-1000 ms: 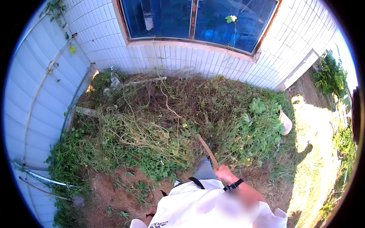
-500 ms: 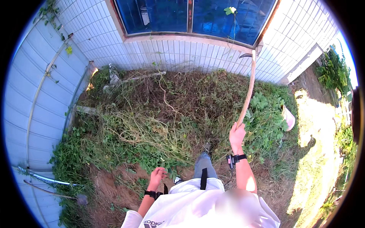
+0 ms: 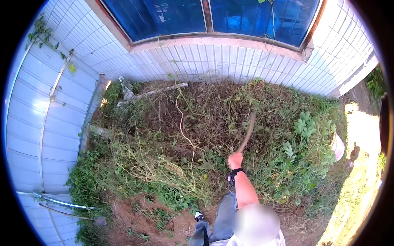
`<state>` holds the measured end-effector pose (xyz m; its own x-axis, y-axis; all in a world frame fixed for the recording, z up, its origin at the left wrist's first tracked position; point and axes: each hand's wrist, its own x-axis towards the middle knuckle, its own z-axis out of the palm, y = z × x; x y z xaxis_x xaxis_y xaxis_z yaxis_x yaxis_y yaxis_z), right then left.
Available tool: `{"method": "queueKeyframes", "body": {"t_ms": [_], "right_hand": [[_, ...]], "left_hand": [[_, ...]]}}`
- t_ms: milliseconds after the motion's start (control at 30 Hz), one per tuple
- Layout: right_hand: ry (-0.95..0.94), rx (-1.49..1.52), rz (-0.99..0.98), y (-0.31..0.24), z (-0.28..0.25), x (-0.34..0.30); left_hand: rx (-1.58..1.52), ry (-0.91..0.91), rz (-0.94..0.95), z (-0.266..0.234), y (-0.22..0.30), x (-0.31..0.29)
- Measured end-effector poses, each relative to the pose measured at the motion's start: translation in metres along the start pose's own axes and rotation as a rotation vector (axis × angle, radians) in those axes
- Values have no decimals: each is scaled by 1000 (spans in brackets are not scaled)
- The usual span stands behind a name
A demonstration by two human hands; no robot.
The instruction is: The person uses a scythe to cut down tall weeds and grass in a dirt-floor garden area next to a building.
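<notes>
White tiled wall point(image 3: 230, 61) and weeds point(image 3: 164, 164) fill the frame.
Near the centre, right hand point(image 3: 235, 160) is closed tight around a blurred wooden stick point(image 3: 247, 133); left hand is out of view.

no packages, labels, signs or screens show anywhere in view.

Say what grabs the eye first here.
The right hand, raised mid-frame, grips a thin brown wooden stick that is blurred over a tangled heap of dry brown vines and green weeds. Behind it a white tiled wall carries a large blue-glass window.
</notes>
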<state>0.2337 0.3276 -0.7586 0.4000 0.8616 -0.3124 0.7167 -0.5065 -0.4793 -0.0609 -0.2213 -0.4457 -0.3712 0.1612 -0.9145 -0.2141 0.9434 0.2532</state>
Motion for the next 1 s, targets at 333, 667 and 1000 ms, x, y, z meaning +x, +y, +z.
{"method": "queueKeyframes", "body": {"t_ms": [333, 667, 1000], "right_hand": [[-886, 619, 452, -95, -41, -102], [-660, 740, 581, -15, -210, -248], [-500, 707, 576, 52, -371, -478]], "left_hand": [[-20, -185, 443, 162, 129, 19], [176, -436, 757, 167, 159, 36], [459, -958, 714, 144, 140, -28]]}}
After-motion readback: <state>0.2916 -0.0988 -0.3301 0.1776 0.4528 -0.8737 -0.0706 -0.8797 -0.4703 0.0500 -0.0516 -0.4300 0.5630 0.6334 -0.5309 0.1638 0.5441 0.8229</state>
